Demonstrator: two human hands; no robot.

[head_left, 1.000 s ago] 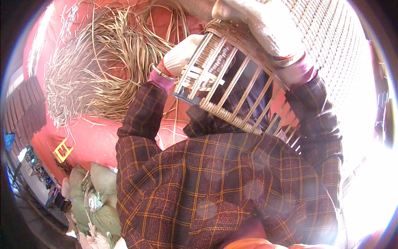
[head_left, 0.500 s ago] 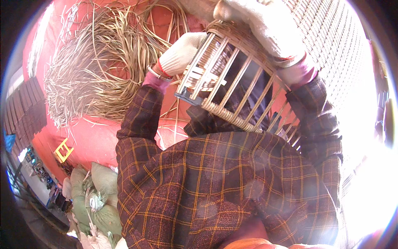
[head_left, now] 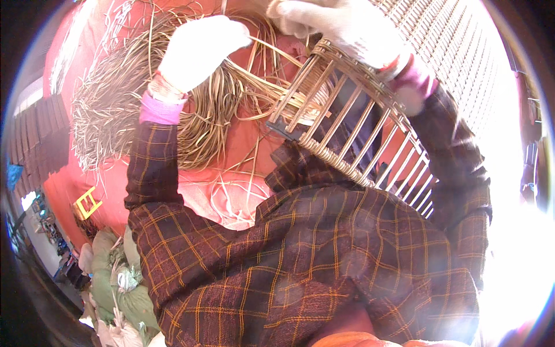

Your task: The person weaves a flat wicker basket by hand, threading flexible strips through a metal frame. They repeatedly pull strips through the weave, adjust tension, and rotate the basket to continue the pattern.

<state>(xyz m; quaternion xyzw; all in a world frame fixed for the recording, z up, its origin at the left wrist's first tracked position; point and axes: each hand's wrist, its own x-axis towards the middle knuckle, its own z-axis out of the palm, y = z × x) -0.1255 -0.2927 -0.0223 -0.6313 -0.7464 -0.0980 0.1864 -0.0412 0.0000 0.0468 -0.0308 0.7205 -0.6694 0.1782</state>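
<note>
My left hand (head_left: pixel 202 55), in a white knit glove, is raised over the left side with its fingertips pinched together. From them a thin tan weaving strand (head_left: pixel 277 51) runs toward the upper end of a slatted wicker frame (head_left: pixel 329 151). In the same kind of glove, my right hand (head_left: pixel 352 32) lies over the top of that frame with its fingers curled; what is under them is partly hidden. Bare slats show along the frame's side, between bound edges. A dark fitting (head_left: pixel 284 129) sits at its left corner.
A large heap of loose tan strands (head_left: pixel 110 115) lies on a red cover (head_left: pixel 243 150) at the left. Tightly woven wicker (head_left: pixel 439 63) rises at the right. Lower left are green sacks (head_left: pixel 121 292) and a small yellow frame (head_left: pixel 88 202).
My left hand has left the frame's upper left end and moved left and up, with a strand stretched from it. The frame has shifted slightly right and down; my right hand stays at its top.
</note>
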